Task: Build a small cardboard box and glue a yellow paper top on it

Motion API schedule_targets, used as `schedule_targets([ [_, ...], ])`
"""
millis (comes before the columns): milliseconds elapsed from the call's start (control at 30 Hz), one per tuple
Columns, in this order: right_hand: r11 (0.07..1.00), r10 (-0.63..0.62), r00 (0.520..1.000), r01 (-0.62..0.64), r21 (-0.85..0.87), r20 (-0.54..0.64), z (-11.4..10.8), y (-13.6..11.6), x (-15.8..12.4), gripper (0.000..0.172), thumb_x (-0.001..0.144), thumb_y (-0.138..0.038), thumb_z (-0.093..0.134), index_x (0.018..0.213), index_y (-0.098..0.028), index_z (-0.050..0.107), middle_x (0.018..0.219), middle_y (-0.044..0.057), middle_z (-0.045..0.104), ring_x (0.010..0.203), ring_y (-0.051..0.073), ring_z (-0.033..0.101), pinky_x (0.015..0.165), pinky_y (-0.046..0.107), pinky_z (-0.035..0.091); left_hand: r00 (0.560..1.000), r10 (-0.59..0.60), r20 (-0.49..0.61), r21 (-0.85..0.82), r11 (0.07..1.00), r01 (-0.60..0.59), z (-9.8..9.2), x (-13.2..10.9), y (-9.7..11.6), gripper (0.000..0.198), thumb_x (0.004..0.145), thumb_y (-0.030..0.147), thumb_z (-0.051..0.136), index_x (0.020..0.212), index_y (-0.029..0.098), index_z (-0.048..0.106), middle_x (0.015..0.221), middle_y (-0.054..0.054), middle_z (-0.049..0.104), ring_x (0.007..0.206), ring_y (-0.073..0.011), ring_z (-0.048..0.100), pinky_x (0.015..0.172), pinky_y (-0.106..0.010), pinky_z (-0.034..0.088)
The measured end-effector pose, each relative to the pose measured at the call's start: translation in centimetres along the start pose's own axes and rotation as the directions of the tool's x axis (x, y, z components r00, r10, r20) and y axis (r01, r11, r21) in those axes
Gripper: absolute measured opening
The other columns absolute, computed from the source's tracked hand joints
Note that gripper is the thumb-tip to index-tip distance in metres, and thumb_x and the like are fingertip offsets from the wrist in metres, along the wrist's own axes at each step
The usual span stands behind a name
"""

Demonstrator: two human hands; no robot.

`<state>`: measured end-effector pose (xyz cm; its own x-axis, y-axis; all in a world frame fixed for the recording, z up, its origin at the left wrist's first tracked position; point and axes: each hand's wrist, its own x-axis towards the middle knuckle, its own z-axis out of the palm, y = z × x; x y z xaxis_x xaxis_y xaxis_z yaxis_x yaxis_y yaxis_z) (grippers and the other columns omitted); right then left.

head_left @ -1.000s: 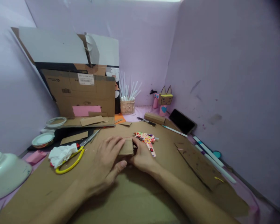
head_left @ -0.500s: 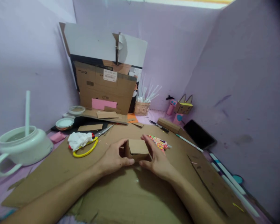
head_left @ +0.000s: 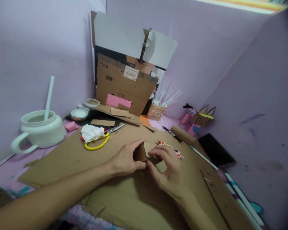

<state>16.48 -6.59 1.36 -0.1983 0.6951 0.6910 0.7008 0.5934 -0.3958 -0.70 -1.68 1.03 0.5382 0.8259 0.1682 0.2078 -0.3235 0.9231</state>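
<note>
A small folded piece of brown cardboard (head_left: 144, 151) stands tilted on the large cardboard sheet (head_left: 69, 156) in the middle of the table. My left hand (head_left: 126, 159) grips its left side, thumb in front and fingers behind. My right hand (head_left: 169, 167) pinches its lower right edge between thumb and fingers. Just behind the right hand lies a scrap of colourful patterned paper (head_left: 174, 148).
Yellow-handled scissors (head_left: 98, 143) with a white crumpled tissue (head_left: 91, 132) lie to the left. A white pot (head_left: 39, 129) with a stick stands far left. An open cardboard box (head_left: 124, 83), a basket of white sticks (head_left: 156, 111), a phone (head_left: 216, 150) and paper figures (head_left: 199, 119) line the back.
The cardboard piece went from lying flat under both palms to being lifted and tilted up on edge between my fingers. The camera view swung left, bringing the white pot into sight.
</note>
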Motion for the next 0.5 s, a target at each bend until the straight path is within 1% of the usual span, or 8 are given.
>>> schedule_targets([
  [100, 1.000, 0.003, 1.000, -0.003, -0.006, -0.017, 0.05, 0.08, 0.03, 0.016, 0.072, -0.015, 0.059, 0.087, -0.020, 0.058, 0.088, 0.006, 0.056, 0.081, 0.021, 0.054, 0.073, 0.037, 0.043, 0.997, -0.036, 0.074, -0.204, 0.978, 0.050, -0.21, 0.16, -0.31, 0.078, 0.063, 0.036, 0.070, 0.131, 0.012, 0.040, 0.115, -0.012, 0.058, 0.102, -0.0268, 0.054, 0.086, -0.037, 0.044],
  [167, 1.000, 0.011, 1.000, -0.011, 0.004, -0.010, 0.00, 0.06, 0.01, 0.018, 0.071, -0.014, 0.059, 0.088, -0.020, 0.058, 0.089, 0.006, 0.056, 0.082, 0.021, 0.054, 0.073, 0.036, 0.043, 0.994, -0.073, 0.077, -0.313, 0.945, 0.094, -0.27, 0.32, -0.50, 0.073, 0.063, 0.036, 0.069, 0.127, 0.009, 0.044, 0.113, -0.012, 0.058, 0.100, -0.0260, 0.054, 0.085, -0.037, 0.043],
  [233, 1.000, 0.019, 1.000, -0.019, 0.011, -0.005, -0.03, -0.01, -0.02, 0.019, 0.071, -0.013, 0.059, 0.088, -0.020, 0.058, 0.089, 0.006, 0.056, 0.081, 0.020, 0.054, 0.071, 0.035, 0.044, 0.993, -0.102, 0.052, -0.344, 0.932, 0.114, -0.25, 0.48, -0.57, 0.066, 0.060, 0.033, 0.070, 0.119, 0.009, 0.051, 0.107, -0.010, 0.058, 0.096, -0.0246, 0.054, 0.082, -0.035, 0.043],
  [300, 1.000, 0.020, 1.000, -0.020, 0.016, -0.004, 0.01, -0.09, -0.02, 0.019, 0.070, -0.012, 0.059, 0.088, -0.020, 0.057, 0.088, 0.005, 0.056, 0.079, 0.020, 0.053, 0.069, 0.033, 0.044, 0.994, -0.103, 0.030, -0.352, 0.930, 0.107, -0.19, 0.57, -0.52, 0.058, 0.057, 0.031, 0.071, 0.109, 0.011, 0.055, 0.098, -0.007, 0.059, 0.090, -0.0227, 0.053, 0.079, -0.034, 0.042],
  [500, 1.000, -0.004, 1.000, 0.004, 0.001, -0.014, 0.25, -0.36, 0.10, 0.018, 0.069, -0.011, 0.059, 0.085, -0.020, 0.058, 0.087, 0.005, 0.058, 0.082, 0.020, 0.054, 0.075, 0.036, 0.044, 0.993, -0.113, 0.023, -0.416, 0.903, 0.112, -0.05, 0.65, -0.35, 0.044, 0.055, 0.022, 0.069, 0.096, 0.014, 0.058, 0.081, 0.000, 0.054, 0.078, -0.0161, 0.048, 0.072, -0.028, 0.038],
])
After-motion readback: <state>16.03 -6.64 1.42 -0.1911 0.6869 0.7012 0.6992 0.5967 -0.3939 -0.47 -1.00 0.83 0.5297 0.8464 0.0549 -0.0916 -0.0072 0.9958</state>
